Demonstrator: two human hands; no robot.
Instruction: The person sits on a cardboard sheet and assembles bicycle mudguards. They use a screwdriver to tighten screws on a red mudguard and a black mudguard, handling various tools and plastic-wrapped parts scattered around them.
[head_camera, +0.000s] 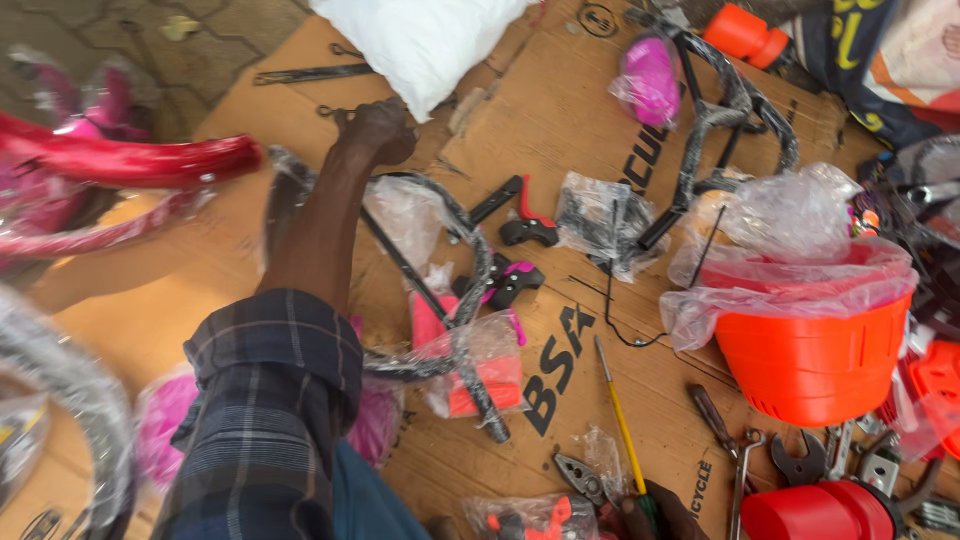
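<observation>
Your left hand (380, 130) is stretched far out across the cardboard sheet (560, 120), fingers curled tight around a small dark metal part (340, 113) near the sheet's far edge, just below the white sack (425, 35). The part is thin and dark, mostly buried in your fist; only a short bit pokes out on the left side, so its shape is hard to read. The plaid sleeve (270, 400) of that arm runs down the middle of the view.

Your right hand (660, 510) sits at the bottom edge, barely in view, closed around the handle end of a yellow-shafted screwdriver (620, 420), which lies angled up across the cardboard. Pliers (583, 478) lie just beside it on the left.

Under your forearm there's a curved black mudguard (470, 255) in clear plastic wrap. Past it lie a black brake lever with a red blade (525, 215) and another with a pink one (510, 280). Off to the right stands an orange plastic basket (810, 360) with a plastic bag draped over its rim, and spanners (740, 470) are scattered below it. Black handlebars (725, 110) rest at the top right. A red bicycle frame (120, 160), blurred, lies on the left.
</observation>
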